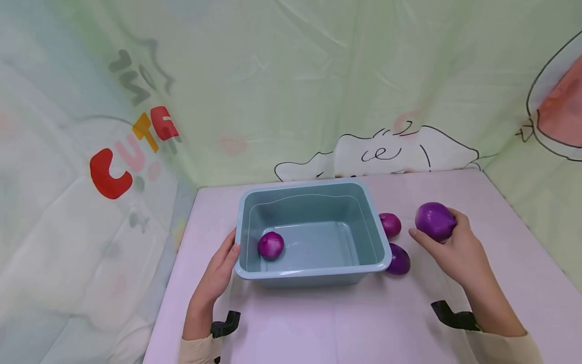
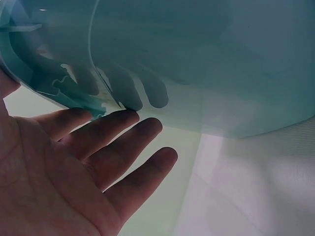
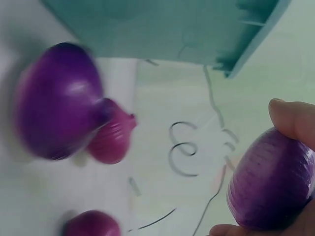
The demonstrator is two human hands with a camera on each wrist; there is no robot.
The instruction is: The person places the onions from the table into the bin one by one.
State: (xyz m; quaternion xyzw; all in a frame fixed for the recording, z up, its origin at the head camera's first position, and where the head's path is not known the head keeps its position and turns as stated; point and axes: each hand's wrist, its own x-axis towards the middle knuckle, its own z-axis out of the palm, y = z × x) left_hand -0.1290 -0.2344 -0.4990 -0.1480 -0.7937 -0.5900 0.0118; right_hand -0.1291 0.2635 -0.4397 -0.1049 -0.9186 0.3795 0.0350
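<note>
A light blue plastic bin [image 1: 300,273] stands on the table, with one red onion [image 1: 271,245] inside at its left. My left hand [image 1: 221,268] touches the bin's left side. Its fingers [image 2: 142,132] extend fairly straight against or close to the outer wall in the left wrist view. To the right of the bin, my right hand [image 1: 461,250] grips a large purple onion [image 1: 433,221] above the table. Between that hand and the bin lie a small reddish onion [image 1: 390,225] and a darker purple onion [image 1: 398,260], both partly hidden by the bin.
A further reddish onion [image 3: 92,225] shows at the bottom of the right wrist view. The pale table [image 1: 295,323] meets printed curtains [image 1: 273,91] at the back and sides. Black wrist mounts [image 1: 226,324] sit on both forearms.
</note>
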